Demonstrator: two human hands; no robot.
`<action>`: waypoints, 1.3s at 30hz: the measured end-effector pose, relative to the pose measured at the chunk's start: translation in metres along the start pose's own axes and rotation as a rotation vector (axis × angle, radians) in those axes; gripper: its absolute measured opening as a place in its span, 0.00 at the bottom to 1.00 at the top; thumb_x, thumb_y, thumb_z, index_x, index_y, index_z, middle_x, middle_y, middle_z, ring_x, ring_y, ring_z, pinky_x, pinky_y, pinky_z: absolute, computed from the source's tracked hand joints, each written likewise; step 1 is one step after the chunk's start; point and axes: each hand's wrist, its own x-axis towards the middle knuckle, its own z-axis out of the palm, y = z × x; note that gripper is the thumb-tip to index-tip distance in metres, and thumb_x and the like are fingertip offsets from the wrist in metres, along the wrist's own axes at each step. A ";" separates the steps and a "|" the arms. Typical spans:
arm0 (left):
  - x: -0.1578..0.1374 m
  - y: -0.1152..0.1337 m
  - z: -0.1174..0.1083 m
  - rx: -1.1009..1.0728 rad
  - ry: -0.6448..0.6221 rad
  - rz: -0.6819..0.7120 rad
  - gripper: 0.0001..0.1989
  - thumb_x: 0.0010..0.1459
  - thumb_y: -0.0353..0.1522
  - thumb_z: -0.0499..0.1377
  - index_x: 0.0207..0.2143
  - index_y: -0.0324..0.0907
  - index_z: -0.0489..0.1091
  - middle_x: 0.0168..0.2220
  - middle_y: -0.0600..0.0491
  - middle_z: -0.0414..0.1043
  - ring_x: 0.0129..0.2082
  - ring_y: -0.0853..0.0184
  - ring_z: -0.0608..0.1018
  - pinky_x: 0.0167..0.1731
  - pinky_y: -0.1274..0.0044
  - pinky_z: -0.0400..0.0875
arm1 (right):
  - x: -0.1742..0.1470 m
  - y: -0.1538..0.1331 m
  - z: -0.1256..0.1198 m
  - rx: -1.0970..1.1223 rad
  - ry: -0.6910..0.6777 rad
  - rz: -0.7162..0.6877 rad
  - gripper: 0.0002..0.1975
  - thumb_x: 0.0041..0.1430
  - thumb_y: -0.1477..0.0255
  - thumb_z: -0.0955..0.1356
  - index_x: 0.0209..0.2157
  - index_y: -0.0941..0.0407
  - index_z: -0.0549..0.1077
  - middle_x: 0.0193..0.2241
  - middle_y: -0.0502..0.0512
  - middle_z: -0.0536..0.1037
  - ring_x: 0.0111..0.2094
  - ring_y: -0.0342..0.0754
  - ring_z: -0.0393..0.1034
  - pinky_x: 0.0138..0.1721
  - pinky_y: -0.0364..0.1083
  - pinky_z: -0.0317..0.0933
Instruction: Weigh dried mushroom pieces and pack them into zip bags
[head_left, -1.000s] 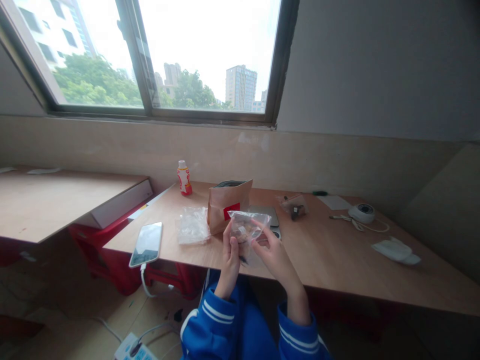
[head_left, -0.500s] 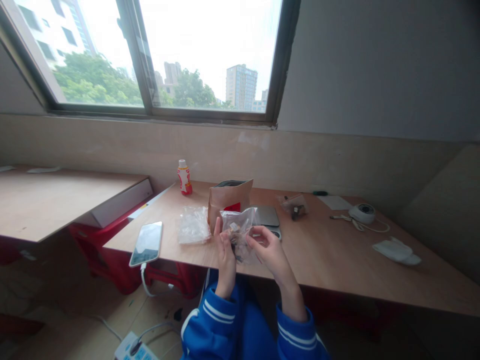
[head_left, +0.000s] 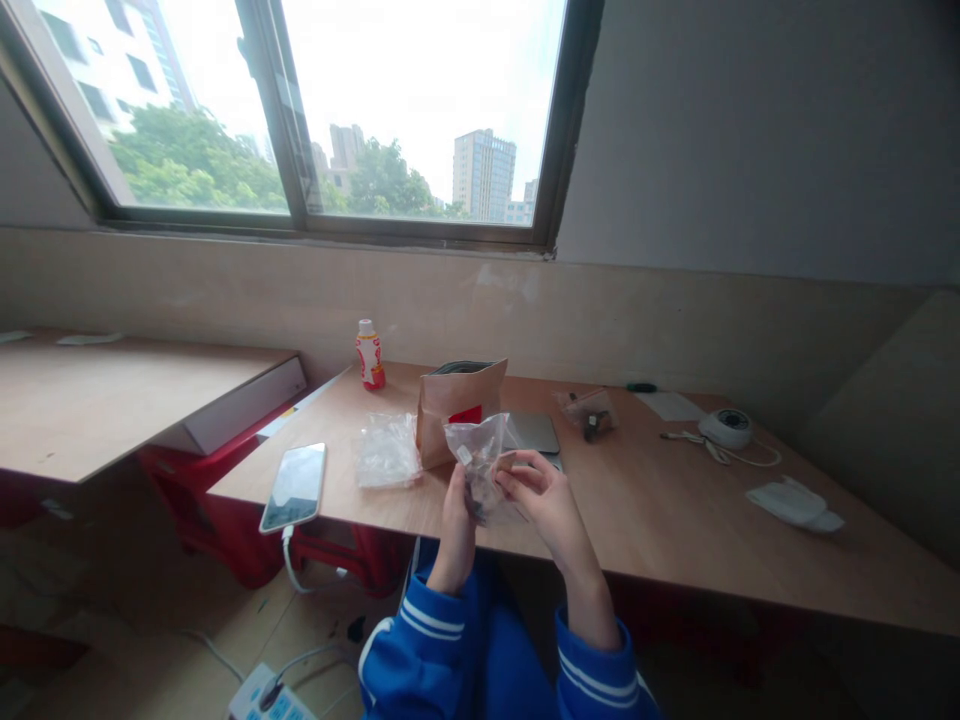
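Observation:
A clear plastic bag (head_left: 480, 440) with small dark parts in it is held between my hands, above the table's front edge. My left hand (head_left: 454, 525) grips its left side. At its right side my right hand (head_left: 536, 490) has thumb and fingers pinched on the plastic. Just behind the bag stands an open brown paper pouch (head_left: 457, 400) with a red label. A flat silver device (head_left: 538, 434) lies behind my right hand, partly hidden. Left of the pouch is a pile of clear plastic bags (head_left: 386, 455).
A phone (head_left: 294, 487) with a white cable lies at the table's left edge. A drink bottle (head_left: 370, 355) stands at the back. To the right are another bag of parts (head_left: 590, 413), a white dome camera (head_left: 725, 428) and a white crumpled item (head_left: 795, 503).
My left hand's fingers, upright before, have closed down on the bag. The right hand's fingers have shifted slightly on the plastic, and the bag's angle has changed a little.

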 end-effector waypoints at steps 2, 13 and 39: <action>-0.002 0.002 0.004 -0.134 -0.076 -0.116 0.27 0.59 0.48 0.53 0.51 0.37 0.71 0.50 0.42 0.74 0.55 0.55 0.71 0.57 0.65 0.60 | 0.000 -0.001 -0.001 -0.015 -0.003 -0.011 0.19 0.46 0.59 0.74 0.36 0.56 0.72 0.32 0.55 0.81 0.33 0.51 0.77 0.32 0.45 0.70; -0.010 0.018 0.014 -0.316 -0.031 -0.125 0.20 0.61 0.40 0.55 0.54 0.45 0.69 0.51 0.49 0.74 0.51 0.63 0.75 0.52 0.73 0.67 | -0.009 -0.016 -0.020 -0.205 0.122 -0.278 0.12 0.53 0.62 0.72 0.37 0.54 0.75 0.35 0.55 0.81 0.40 0.52 0.76 0.41 0.48 0.70; 0.007 0.030 -0.020 -0.334 0.294 -0.071 0.19 0.63 0.35 0.52 0.56 0.48 0.66 0.54 0.52 0.72 0.47 0.65 0.77 0.40 0.77 0.73 | 0.158 -0.038 0.031 -0.554 -0.211 -0.707 0.07 0.56 0.75 0.63 0.36 0.54 0.71 0.34 0.53 0.78 0.36 0.47 0.74 0.40 0.46 0.66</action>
